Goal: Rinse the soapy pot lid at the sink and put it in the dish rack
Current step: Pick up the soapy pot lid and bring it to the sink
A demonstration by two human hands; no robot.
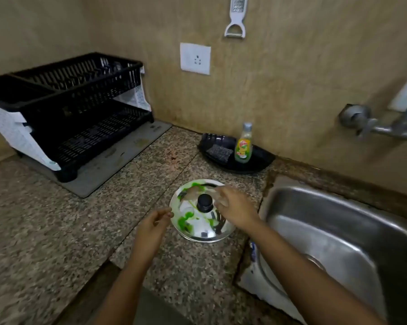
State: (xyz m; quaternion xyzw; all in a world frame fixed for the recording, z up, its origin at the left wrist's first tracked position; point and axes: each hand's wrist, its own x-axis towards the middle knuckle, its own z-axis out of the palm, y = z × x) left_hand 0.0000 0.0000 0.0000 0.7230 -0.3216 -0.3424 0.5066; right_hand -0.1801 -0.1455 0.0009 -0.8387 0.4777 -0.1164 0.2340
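A steel pot lid [197, 227] with a black knob [204, 202] lies on the granite counter, smeared with green soap. My right hand [233, 205] hovers over its right half beside the knob, fingers spread, holding nothing. At the lid's left rim sits my left hand [155, 222], fingers loosely curled and touching or nearly touching the edge. The steel sink [338, 231] is to the right. A black two-tier dish rack [64, 109] stands at the back left.
A tap [373, 127] juts from the wall above the sink. A black tray [256, 160] behind the lid holds a dish-soap bottle [244, 144] and a scrub pad [220, 151]. A grey mat [118, 160] lies under the rack. A peeler [235, 17] and socket [195, 58] are on the wall.
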